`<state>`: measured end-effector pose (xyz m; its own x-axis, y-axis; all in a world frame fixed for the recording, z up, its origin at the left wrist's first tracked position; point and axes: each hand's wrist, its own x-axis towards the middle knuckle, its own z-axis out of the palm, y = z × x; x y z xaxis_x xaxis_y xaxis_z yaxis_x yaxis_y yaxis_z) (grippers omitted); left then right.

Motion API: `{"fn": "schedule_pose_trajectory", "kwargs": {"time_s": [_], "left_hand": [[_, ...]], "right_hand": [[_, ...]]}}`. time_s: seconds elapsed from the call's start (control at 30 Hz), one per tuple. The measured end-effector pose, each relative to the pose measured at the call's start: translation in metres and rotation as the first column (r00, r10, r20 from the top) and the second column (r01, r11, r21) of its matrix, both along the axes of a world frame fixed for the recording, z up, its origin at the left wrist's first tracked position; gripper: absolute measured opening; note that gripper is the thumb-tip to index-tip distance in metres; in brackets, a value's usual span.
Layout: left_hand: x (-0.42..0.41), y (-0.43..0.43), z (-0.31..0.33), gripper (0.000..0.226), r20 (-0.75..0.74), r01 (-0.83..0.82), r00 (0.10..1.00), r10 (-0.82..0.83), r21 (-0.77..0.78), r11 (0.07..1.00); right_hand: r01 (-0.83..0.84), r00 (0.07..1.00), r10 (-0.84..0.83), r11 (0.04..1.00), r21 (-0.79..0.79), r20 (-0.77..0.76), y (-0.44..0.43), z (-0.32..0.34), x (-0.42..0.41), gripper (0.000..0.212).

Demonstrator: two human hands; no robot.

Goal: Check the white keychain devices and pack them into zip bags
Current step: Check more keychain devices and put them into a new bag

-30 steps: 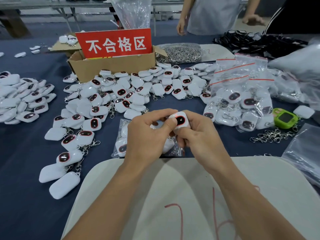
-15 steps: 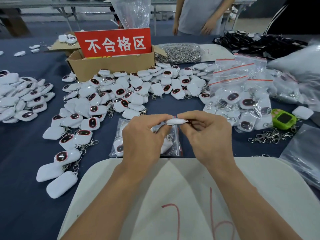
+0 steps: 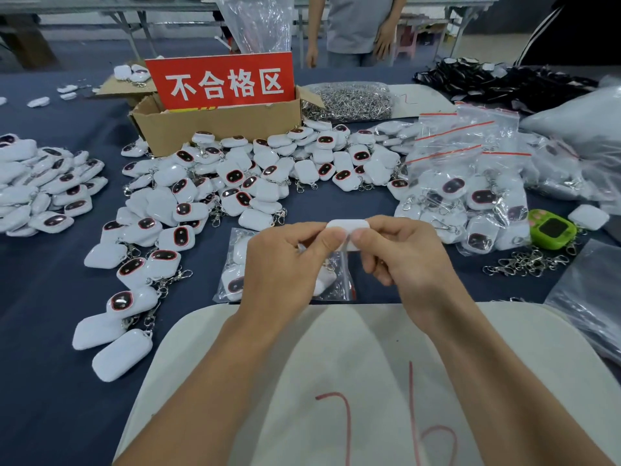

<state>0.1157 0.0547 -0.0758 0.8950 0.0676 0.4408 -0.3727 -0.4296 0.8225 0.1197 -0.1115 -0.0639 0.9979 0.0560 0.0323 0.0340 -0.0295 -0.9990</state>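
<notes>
Keychain device (image 3: pixel 349 225), long axis crosswise, back up, pinched between left hand (image 3: pixel 282 264) and right hand (image 3: pixel 408 260).

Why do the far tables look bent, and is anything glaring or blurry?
Head view: the wide-angle lens bows the far edges; light soft and even, shadows faint; the zip bags show sheen; the white device held by the left hand and right hand looks soft.

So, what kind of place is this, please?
Probably a packing or inspection workshop: heaps of white keychain devices on a cloth-covered table, filled zip bags beside them, and a cardboard box whose red sign marks rejects.
</notes>
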Motion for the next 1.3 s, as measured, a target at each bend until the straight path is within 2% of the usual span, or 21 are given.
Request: {"fn": "schedule_pose_trajectory", "kwargs": {"time_s": [0.07, 0.1, 0.2, 0.27, 0.33, 0.4, 0.5, 0.6, 0.67, 0.73, 0.77, 0.8, 0.83, 0.87, 0.93, 0.97, 1.0, 1.07, 1.13, 1.2, 1.3], "left_hand": [[-0.001, 0.000, -0.004, 0.011, -0.004, -0.073, 0.997, 0.073, 0.061, 0.995], [-0.001, -0.001, -0.007, 0.018, 0.008, -0.118, 0.993, 0.118, 0.148, 0.982], [-0.003, -0.009, -0.009, 0.044, 0.052, -0.185, 0.981, 0.186, 0.530, 0.828], [-0.002, -0.013, -0.006, 0.047, 0.014, -0.161, 0.981, 0.195, 0.624, 0.765], [0.001, -0.012, -0.007, 0.051, -0.061, -0.097, 0.985, 0.164, 0.585, 0.805], [0.001, -0.011, -0.009, 0.062, -0.102, -0.048, 0.989, 0.109, 0.477, 0.877], [-0.003, -0.012, -0.007, 0.063, 0.003, -0.059, 0.998, 0.062, 0.367, 0.928], [-0.007, -0.015, -0.004, 0.060, 0.096, -0.036, 0.995, 0.005, 0.323, 0.946], [-0.009, -0.015, -0.004, 0.059, 0.142, -0.013, 0.989, -0.030, 0.297, 0.955], [-0.011, -0.016, -0.004, 0.057, 0.177, 0.009, 0.982, -0.059, 0.271, 0.963], [-0.011, -0.015, -0.003, 0.056, 0.176, 0.016, 0.982, -0.063, 0.255, 0.967], [-0.010, -0.015, -0.003, 0.056, 0.161, 0.023, 0.985, -0.063, 0.237, 0.971], [-0.010, -0.014, -0.003, 0.055, 0.136, 0.027, 0.989, -0.057, 0.217, 0.976], [-0.009, -0.013, -0.003, 0.053, 0.110, 0.018, 0.993, -0.040, 0.193, 0.981], [-0.007, -0.012, -0.005, 0.048, 0.074, -0.035, 0.997, 0.024, 0.154, 0.987], [-0.005, -0.010, -0.007, 0.046, 0.052, -0.062, 0.997, 0.054, 0.152, 0.986], [-0.003, -0.009, -0.010, 0.046, 0.018, -0.074, 0.997, 0.072, 0.170, 0.983], [0.003, -0.008, -0.015, 0.048, -0.054, -0.075, 0.994, 0.095, 0.292, 0.953], [0.007, -0.010, -0.019, 0.050, -0.077, -0.086, 0.988, 0.135, 0.452, 0.888], [0.008, -0.013, -0.020, 0.052, -0.047, -0.114, 0.985, 0.164, 0.530, 0.840], [0.010, -0.008, -0.020, 0.044, 0.028, -0.195, 0.977, 0.212, 0.528, 0.827]], "right_hand": [[0.094, 0.995, -0.095, 0.994, -0.052, -0.012, -0.001, -0.004, 0.002, 0.019], [0.162, 0.986, -0.164, 0.983, -0.086, -0.015, -0.002, -0.006, 0.004, 0.021], [0.344, 0.938, -0.346, 0.919, -0.191, 0.026, -0.011, -0.011, 0.011, 0.015], [0.385, 0.921, -0.389, 0.889, -0.247, 0.034, -0.014, -0.014, 0.014, 0.014], [0.350, 0.932, -0.361, 0.885, -0.308, 0.022, -0.012, -0.017, 0.015, 0.016], [0.267, 0.959, -0.284, 0.909, -0.321, -0.007, -0.008, -0.018, 0.016, 0.019], [0.099, 0.994, -0.105, 0.947, -0.306, -0.004, 0.002, -0.016, 0.016, 0.030], [-0.036, 0.999, 0.046, 0.935, -0.353, 0.022, 0.017, -0.013, 0.016, 0.035], [-0.045, 0.989, 0.116, 0.833, -0.552, 0.093, 0.023, -0.014, 0.018, 0.038], [0.032, 0.973, 0.168, 0.579, -0.815, 0.158, 0.029, -0.018, 0.020, 0.029], [0.083, 0.971, 0.159, 0.473, -0.877, 0.177, 0.033, -0.021, 0.020, 0.028], [0.124, 0.970, 0.136, 0.432, -0.894, 0.200, 0.036, -0.023, 0.019, 0.028], [0.147, 0.968, 0.122, 0.429, -0.891, 0.219, 0.037, -0.026, 0.020, 0.027], [0.148, 0.969, 0.105, 0.480, -0.865, 0.224, 0.037, -0.028, 0.021, 0.025], [0.165, 0.975, -0.025, 0.747, -0.644, 0.221, 0.031, -0.027, 0.023, 0.025], [0.226, 0.967, -0.132, 0.835, -0.501, 0.217, 0.025, -0.026, 0.025, 0.025], [0.312, 0.945, -0.236, 0.859, -0.406, 0.227, 0.019, -0.024, 0.028, 0.023], [0.448, 0.891, -0.378, 0.820, -0.357, 0.251, 0.009, -0.025, 0.032, 0.017], [0.467, 0.882, -0.385, 0.796, -0.386, 0.273, 0.009, -0.027, 0.034, 0.028], [0.425, 0.897, -0.296, 0.780, -0.459, 0.328, 0.014, -0.031, 0.044, 0.042], [0.313, 0.928, -0.084, 0.708, -0.634, 0.364, 0.023, -0.037, 0.074, 0.055]]}}
